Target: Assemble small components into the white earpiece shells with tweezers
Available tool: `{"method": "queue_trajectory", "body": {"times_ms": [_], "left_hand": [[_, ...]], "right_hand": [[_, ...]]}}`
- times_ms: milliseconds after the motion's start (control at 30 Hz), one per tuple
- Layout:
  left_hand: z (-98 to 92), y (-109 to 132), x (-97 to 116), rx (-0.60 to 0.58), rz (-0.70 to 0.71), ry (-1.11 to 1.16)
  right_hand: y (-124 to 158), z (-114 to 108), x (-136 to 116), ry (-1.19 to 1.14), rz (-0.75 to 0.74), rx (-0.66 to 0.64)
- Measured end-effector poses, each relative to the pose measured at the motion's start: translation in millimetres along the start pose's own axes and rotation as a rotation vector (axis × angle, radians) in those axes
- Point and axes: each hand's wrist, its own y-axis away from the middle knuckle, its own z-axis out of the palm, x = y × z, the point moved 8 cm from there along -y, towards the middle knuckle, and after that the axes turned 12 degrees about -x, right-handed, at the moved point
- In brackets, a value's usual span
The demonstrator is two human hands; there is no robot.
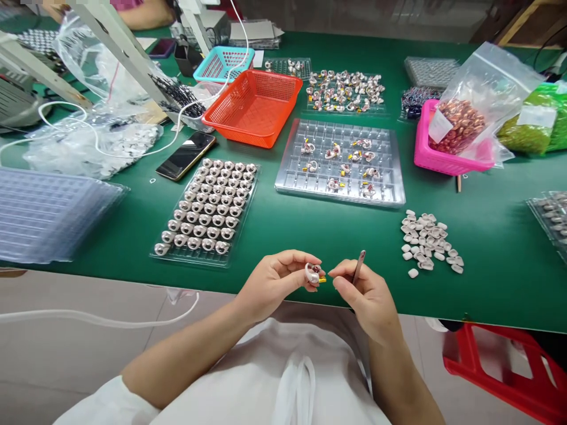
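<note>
White cloth of the worker's top (230, 389) lies nearest, below the edge of the green table (345, 230). The left hand (270, 282) pinches a small white piece (311, 274) with a yellow tab (322, 280), held up over the table's near edge; the right hand (372, 298) grasps a slim metal tool (358, 265), possibly tweezers, though its lower end is hidden by the fingers. The step in hand looks like close fingertip work on that piece, and the next move would call for a steady left pinch and a light right touch near the tab. The left fingers partly block sight of the piece. Beyond stands a clear tray (339, 199) bearing similar pieces; rounded shells (204, 219) fill a tray leftward, loose white caps (429, 242) lie rightward, and a phone (186, 154) rests near an orange basket (254, 112).
</note>
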Motion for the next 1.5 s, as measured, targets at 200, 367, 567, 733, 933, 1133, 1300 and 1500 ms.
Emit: {"method": "queue_trajectory", "body": {"times_ms": [200, 367, 567, 733, 933, 1133, 1300, 1500], "left_hand": [[2.2, 1, 12, -0.008, 0.109, -0.176], [0.9, 6, 16, 0.01, 0.16, -0.325], [-2.9, 7, 9, 0.104, 0.174, -0.195], [-2.0, 7, 2, 0.132, 0.185, -0.125], [-1.1, 7, 4, 0.077, 0.234, -0.124], [1.6, 7, 20, -0.014, 0.348, -0.236], [2.9, 10, 25, -0.034, 0.442, -0.357], [4.2, 12, 25, -0.042, 0.492, -0.455]], "right_hand": [[-10, 16, -1, -0.062, 0.045, -0.106], [-14, 23, 3, -0.131, 0.092, -0.17], [-8, 27, 2, -0.189, -0.032, -0.048], [-1, 30, -2, -0.17, -0.169, 0.062], [2, 34, -1, -0.207, -0.228, 0.079], [1, 35, 7, -0.293, -0.236, 0.071], [2, 34, 9, -0.308, -0.232, 0.06], [2, 33, 6, -0.299, -0.244, 0.042]]}}
